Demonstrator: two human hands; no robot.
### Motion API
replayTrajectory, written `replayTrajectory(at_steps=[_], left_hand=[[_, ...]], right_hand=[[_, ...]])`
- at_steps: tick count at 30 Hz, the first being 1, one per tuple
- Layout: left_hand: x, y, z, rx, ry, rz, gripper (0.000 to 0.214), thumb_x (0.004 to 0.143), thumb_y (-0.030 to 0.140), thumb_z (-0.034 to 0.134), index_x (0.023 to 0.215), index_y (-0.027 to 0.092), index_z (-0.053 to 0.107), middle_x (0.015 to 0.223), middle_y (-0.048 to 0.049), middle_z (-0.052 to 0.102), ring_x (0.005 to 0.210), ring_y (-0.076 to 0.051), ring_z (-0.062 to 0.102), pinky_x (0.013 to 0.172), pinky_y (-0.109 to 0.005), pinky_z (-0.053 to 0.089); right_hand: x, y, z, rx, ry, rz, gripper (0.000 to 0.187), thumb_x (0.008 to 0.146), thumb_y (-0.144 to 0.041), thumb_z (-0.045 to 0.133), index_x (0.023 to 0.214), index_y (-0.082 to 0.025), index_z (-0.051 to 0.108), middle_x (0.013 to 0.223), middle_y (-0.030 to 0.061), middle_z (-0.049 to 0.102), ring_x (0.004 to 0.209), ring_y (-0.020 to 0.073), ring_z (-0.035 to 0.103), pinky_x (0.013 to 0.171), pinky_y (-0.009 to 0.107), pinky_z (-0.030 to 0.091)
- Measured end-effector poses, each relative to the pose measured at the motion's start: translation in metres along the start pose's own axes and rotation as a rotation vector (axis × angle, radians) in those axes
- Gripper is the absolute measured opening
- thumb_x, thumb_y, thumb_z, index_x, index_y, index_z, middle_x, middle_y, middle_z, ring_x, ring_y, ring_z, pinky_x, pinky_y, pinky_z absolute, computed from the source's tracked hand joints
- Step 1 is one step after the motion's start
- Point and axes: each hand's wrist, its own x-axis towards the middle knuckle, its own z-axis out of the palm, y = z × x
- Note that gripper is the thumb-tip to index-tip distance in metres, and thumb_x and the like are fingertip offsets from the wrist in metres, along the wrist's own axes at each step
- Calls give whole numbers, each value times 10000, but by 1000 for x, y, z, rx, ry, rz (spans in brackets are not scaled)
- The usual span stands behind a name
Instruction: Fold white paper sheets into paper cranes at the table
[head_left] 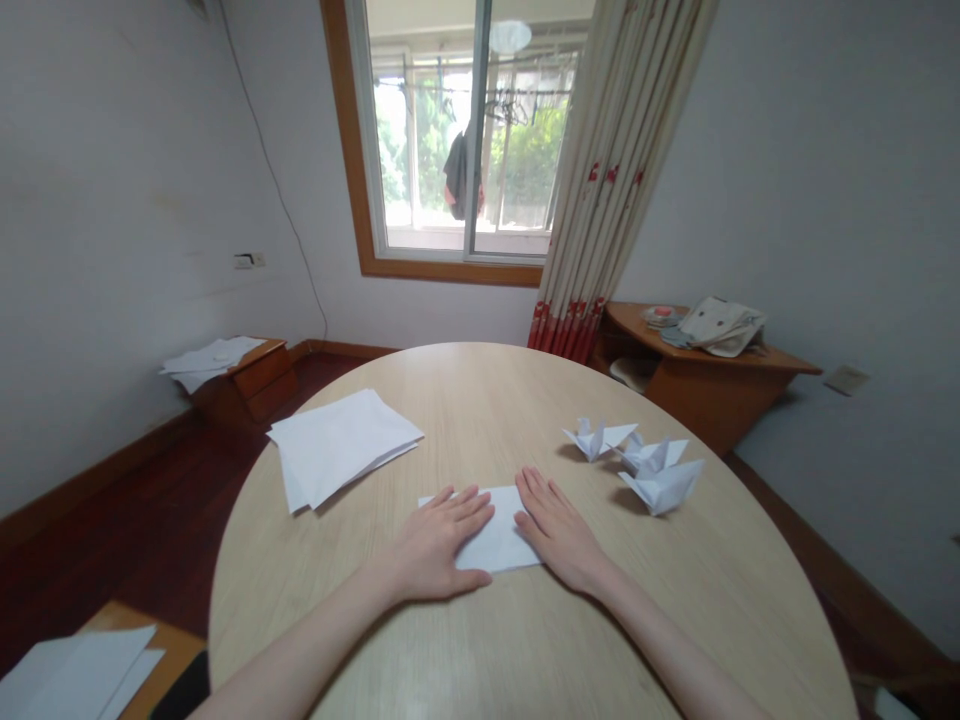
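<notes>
Table holds 3 paper cranes, 1 folded sheet, 1 paper stack.

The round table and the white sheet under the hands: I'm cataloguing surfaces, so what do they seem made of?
The round pale table looks like wood or wood-grain laminate, matt: fine straight grain lines show. The white folded sheet under the left hand and right hand looks like thin matt paper, lying flat with crisp edges.

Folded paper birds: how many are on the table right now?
3, all right of the right hand: the far bird, the middle bird, the near bird, close together. None seems hidden.
</notes>
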Motion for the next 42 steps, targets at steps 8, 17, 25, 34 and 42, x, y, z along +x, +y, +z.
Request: replayTrajectory(at_steps=[8,17,25,34,42], left_hand=[[-8,-20,-18,-43,-164,-65,1040,637,617,715,1476,182,281,1539,-185,179,1429,-360,133,1128,-590,97],[-9,-18,-27,-140,-163,-125,1000,627,405,767,1467,136,295,1525,-195,226,1418,-307,229,1153,-509,144],[-12,-24,-26,-207,-97,-127,951,642,409,774,1457,187,336,1522,-139,284,1384,-311,315,1151,-462,215],[-13,-24,-28,-217,-86,-147,844,662,400,759,1411,193,429,1495,-121,357,1360,-309,361,1132,-433,268],[-13,-25,-30,-277,-69,-148,836,651,460,770,1385,196,469,1473,-106,401,1348,-315,378,1128,-412,276]], right_hand=[[-10,-9,-17,53,-69,-190,850,846,-706,419,1489,-181,241,1541,131,214,1436,293,138,1161,554,121],[-16,-4,-30,91,-142,-197,1109,662,-770,596,1503,-178,181,1536,160,228,1426,342,139,1159,565,127],[-17,-2,-32,120,-145,-135,1107,650,-717,666,1496,-158,222,1524,164,272,1420,337,184,1164,545,154],[-19,-2,-35,136,-148,-118,855,829,-597,571,1483,-135,270,1520,143,285,1421,300,209,1171,512,164],[-18,-4,-38,176,-157,-83,887,797,-614,600,1479,-143,285,1516,147,301,1419,320,209,1167,523,165]])
